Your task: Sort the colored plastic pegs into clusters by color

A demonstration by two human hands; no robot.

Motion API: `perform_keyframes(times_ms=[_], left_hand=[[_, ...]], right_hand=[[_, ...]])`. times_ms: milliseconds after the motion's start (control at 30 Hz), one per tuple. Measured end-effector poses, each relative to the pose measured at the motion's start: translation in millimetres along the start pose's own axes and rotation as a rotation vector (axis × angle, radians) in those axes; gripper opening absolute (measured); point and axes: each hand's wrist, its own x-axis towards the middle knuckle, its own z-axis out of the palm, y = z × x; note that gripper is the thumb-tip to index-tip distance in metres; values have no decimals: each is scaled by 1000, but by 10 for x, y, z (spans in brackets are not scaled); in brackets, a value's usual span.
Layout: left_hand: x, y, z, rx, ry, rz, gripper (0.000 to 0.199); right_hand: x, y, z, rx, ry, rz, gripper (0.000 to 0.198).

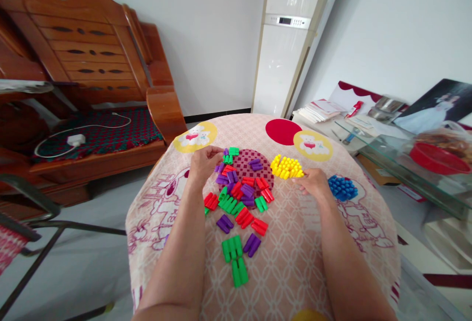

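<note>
At the far left of a loose pile of plastic building pieces, my left hand (203,163) has its fingers curled together. Its fingertips meet a small purple piece (226,152) beside green pieces (233,151). My right hand (313,183) is at the right end of a cluster of yellow pieces (286,167), thumb and fingers closed at its edge. The pile between my arms mixes red pieces (244,218), purple pieces (224,223) and green pieces (229,204). Closer to me lie joined green pieces (232,248). A cluster of blue pieces (342,188) sits right of my right hand.
A patterned cloth covers the round table (280,272). A wooden bench (84,65) with a white charger (76,140) stands at left. At right, a glass shelf (391,168) holds a red bowl (438,158). A tall white cabinet unit (282,65) stands behind.
</note>
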Motion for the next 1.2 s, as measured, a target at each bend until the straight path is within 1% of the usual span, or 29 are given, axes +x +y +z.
perform_keyframes(times_ms=[67,267,400,467,533,633,700,767,867,933,1000,1100,1200], left_hand=[[0,2,0,-2,1,0,25],[3,1,17,-2,0,-7,24],[-1,11,26,0,-4,-9,23],[-4,15,24,-2,-7,-8,23],[-8,19,16,-2,-3,-7,23],[-10,22,-1,-2,3,-11,24],[-11,25,-7,-6,4,-14,24],[-13,29,-6,-11,4,-15,25],[-20,40,0,-10,7,-11,25],[-24,49,1,-5,8,-9,26],[-26,56,-4,-2,10,-9,26],[-23,58,-5,6,16,-14,26],[-19,60,17,16,4,-5,26]], right_hand=[[15,21,4,33,-14,-6,20],[39,32,101,74,-2,15,12],[11,0,149,85,4,31,15],[-6,-17,122,41,-4,30,19],[-28,-49,51,-98,31,-28,23],[-93,-159,-69,-388,189,-231,27],[-173,-274,-77,-486,246,-357,26],[-282,-399,22,-501,185,-456,24],[-468,-546,326,-522,10,-586,22],[-577,-601,534,-580,-52,-624,23],[-654,-629,671,-629,-75,-642,21],[-700,-645,719,-608,-107,-647,19],[-694,-624,658,-535,-125,-610,19]])
